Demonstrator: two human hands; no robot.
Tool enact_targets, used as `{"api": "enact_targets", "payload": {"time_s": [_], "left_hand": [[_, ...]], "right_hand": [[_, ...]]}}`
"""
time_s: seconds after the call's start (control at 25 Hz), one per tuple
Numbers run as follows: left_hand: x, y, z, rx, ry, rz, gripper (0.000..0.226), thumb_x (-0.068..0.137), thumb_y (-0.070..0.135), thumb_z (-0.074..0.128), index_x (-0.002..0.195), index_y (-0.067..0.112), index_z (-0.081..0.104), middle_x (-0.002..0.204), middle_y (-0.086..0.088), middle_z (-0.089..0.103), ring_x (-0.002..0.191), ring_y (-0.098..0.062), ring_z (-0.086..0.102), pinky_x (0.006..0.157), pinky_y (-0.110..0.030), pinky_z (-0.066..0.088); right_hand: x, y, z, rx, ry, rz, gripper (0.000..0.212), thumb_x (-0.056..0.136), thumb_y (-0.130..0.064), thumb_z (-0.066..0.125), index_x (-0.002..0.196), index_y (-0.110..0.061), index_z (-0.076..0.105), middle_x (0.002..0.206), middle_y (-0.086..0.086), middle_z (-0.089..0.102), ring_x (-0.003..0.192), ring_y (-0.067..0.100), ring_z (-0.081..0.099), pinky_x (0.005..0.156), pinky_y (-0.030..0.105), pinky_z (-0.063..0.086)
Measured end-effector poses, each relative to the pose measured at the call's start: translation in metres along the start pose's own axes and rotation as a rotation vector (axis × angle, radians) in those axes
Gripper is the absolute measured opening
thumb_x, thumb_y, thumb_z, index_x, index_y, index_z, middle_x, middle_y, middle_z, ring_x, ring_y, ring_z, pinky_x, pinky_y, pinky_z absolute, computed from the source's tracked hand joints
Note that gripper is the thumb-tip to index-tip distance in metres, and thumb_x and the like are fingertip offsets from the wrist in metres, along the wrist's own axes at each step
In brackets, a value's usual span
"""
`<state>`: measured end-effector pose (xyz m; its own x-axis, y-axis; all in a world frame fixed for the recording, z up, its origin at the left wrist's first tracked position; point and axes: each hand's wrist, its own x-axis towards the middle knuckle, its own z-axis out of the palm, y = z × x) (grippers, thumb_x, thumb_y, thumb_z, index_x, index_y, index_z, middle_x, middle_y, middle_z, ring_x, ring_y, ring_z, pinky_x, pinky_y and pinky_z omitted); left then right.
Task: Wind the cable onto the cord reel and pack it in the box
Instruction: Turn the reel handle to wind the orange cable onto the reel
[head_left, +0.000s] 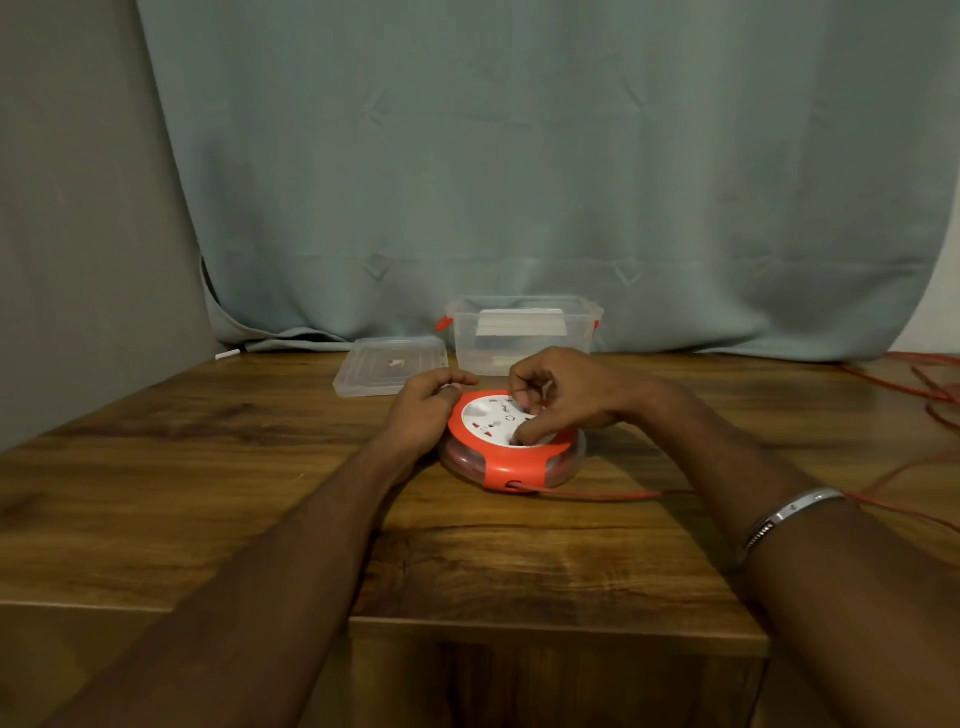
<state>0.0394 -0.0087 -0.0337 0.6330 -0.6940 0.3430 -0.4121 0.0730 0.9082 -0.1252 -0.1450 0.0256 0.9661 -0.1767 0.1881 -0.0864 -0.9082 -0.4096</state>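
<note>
The right hand (558, 400) covers the right part of the cord reel (511, 441) face, so you cannot read the sockets or any handle beneath its fingers. The left hand (423, 410) hides the reel's left rim. The markings on the white face are too small to identify. The cable (597, 494) passes under your right forearm and runs off the right edge; its far end and plug are out of view. The white item inside the box (522, 338) is blurred by the translucent wall.
</note>
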Motion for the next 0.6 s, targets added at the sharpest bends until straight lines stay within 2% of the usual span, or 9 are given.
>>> {"api": "enact_targets", "payload": {"time_s": [0.04, 0.12, 0.2, 0.28, 0.32, 0.4, 0.48, 0.52, 0.6], "left_hand": [[0.000, 0.000, 0.000, 0.000, -0.004, -0.002, 0.028, 0.103, 0.012, 0.045, 0.110, 0.017, 0.072, 0.106, -0.007, 0.072, 0.090, -0.021, 0.071, 0.069, -0.029, 0.059], [0.000, 0.000, 0.000, -0.005, -0.007, 0.005, 0.028, 0.102, 0.011, 0.045, 0.109, 0.017, 0.072, 0.106, -0.007, 0.073, 0.091, -0.022, 0.072, 0.072, -0.032, 0.060], [0.000, 0.000, 0.000, 0.000, 0.000, 0.016, 0.028, 0.102, 0.011, 0.045, 0.108, 0.017, 0.072, 0.107, -0.007, 0.073, 0.094, -0.023, 0.071, 0.078, -0.036, 0.061], [-0.001, 0.001, 0.001, 0.013, -0.001, 0.016, 0.028, 0.103, 0.011, 0.045, 0.110, 0.016, 0.072, 0.108, -0.007, 0.073, 0.096, -0.024, 0.071, 0.082, -0.039, 0.061], [-0.001, 0.000, 0.000, 0.019, -0.003, 0.015, 0.028, 0.103, 0.011, 0.045, 0.112, 0.014, 0.072, 0.109, -0.008, 0.072, 0.096, -0.024, 0.070, 0.083, -0.039, 0.061], [-0.001, 0.000, 0.000, 0.023, -0.004, 0.012, 0.029, 0.103, 0.012, 0.045, 0.115, 0.013, 0.071, 0.110, -0.008, 0.072, 0.097, -0.023, 0.070, 0.081, -0.037, 0.061], [-0.002, 0.001, 0.000, 0.008, 0.000, -0.003, 0.028, 0.103, 0.012, 0.045, 0.113, 0.014, 0.071, 0.109, -0.007, 0.072, 0.094, -0.020, 0.071, 0.074, -0.030, 0.060], [-0.002, 0.001, 0.000, 0.009, 0.003, -0.010, 0.028, 0.104, 0.013, 0.045, 0.114, 0.014, 0.071, 0.108, -0.006, 0.072, 0.093, -0.019, 0.070, 0.072, -0.028, 0.059], [-0.003, 0.002, 0.000, 0.032, 0.001, -0.014, 0.028, 0.104, 0.013, 0.043, 0.115, 0.015, 0.069, 0.108, -0.006, 0.071, 0.094, -0.020, 0.070, 0.072, -0.030, 0.059]], "right_hand": [[0.000, -0.001, 0.002, -0.017, 0.002, 0.006, 0.025, 0.075, -0.028, 0.088, 0.076, -0.022, 0.064, 0.067, -0.012, 0.064, 0.067, 0.000, 0.061, 0.053, 0.015, 0.043], [0.001, -0.002, 0.004, -0.045, 0.025, 0.021, 0.029, 0.074, -0.032, 0.088, 0.067, -0.022, 0.062, 0.057, -0.016, 0.060, 0.060, -0.003, 0.057, 0.052, 0.017, 0.040], [0.001, -0.005, 0.005, -0.056, 0.050, 0.030, 0.035, 0.071, -0.039, 0.087, 0.061, -0.020, 0.060, 0.055, -0.011, 0.058, 0.058, 0.005, 0.056, 0.056, 0.027, 0.042], [0.001, -0.007, 0.008, -0.032, 0.059, 0.034, 0.038, 0.072, -0.043, 0.087, 0.058, -0.018, 0.061, 0.056, -0.002, 0.060, 0.062, 0.025, 0.061, 0.060, 0.035, 0.045], [0.002, -0.008, 0.011, -0.014, 0.069, 0.030, 0.040, 0.073, -0.044, 0.087, 0.056, -0.016, 0.063, 0.055, 0.000, 0.060, 0.060, 0.026, 0.059, 0.060, 0.036, 0.045], [0.003, -0.009, 0.013, 0.010, 0.095, 0.008, 0.042, 0.077, -0.043, 0.086, 0.057, -0.012, 0.066, 0.052, 0.001, 0.058, 0.053, 0.017, 0.053, 0.057, 0.037, 0.042], [0.001, -0.009, 0.010, 0.021, 0.129, -0.020, 0.028, 0.080, -0.034, 0.086, 0.072, -0.012, 0.070, 0.059, 0.000, 0.062, 0.055, 0.010, 0.054, 0.058, 0.034, 0.043], [-0.001, -0.008, 0.006, 0.046, 0.141, -0.035, 0.019, 0.080, -0.024, 0.085, 0.085, -0.016, 0.069, 0.069, -0.001, 0.068, 0.057, 0.007, 0.056, 0.058, 0.031, 0.045], [-0.004, -0.003, -0.005, 0.135, 0.095, -0.032, 0.044, 0.076, 0.000, 0.079, 0.108, -0.022, 0.058, 0.097, 0.001, 0.076, 0.059, -0.003, 0.060, 0.056, 0.017, 0.047]]}}
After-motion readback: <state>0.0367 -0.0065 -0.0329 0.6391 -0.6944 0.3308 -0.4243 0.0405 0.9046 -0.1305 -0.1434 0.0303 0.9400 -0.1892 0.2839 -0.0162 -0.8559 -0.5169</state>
